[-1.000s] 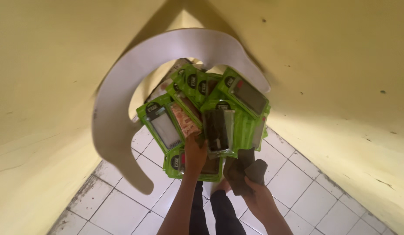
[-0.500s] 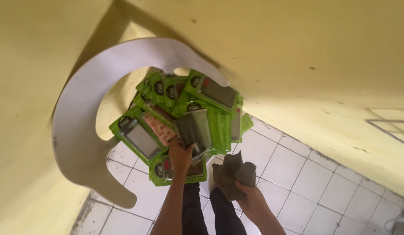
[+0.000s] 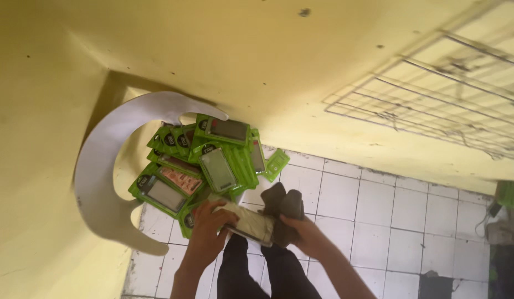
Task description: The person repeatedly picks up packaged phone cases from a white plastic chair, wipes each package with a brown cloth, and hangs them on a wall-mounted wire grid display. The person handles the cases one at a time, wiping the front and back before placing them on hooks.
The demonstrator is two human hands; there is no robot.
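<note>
Standing beside the person, I see on the left a white curved chair [image 3: 102, 166] tucked into the corner of the yellow wall [image 3: 279, 50], its seat heaped with green blister packs [image 3: 204, 166] that overlap at all angles, some leaning over the front edge. That heap looks like the first risk: it is loose and tilted, so a nudge from a wrist could send packs sliding onto the tiled floor [image 3: 379, 205]. Just below it the left hand [image 3: 207, 227] is curled around one end of a flat, pale phone-case-like piece [image 3: 248, 224], fingers wrapped over its edge, close against the lowest packs. To the right, the right hand [image 3: 301, 232] is closed on a dark cloth [image 3: 282, 207], bunched against the other end of the piece, so the piece sits between both hands, in front of the pile and above the person's dark trousers [image 3: 268, 271]. The grip seems one-sided; a firm rub of the cloth could twist the piece loose and drop it onto the hard tiles. Farther right a wire grille [image 3: 434, 88] hangs well apart.
</note>
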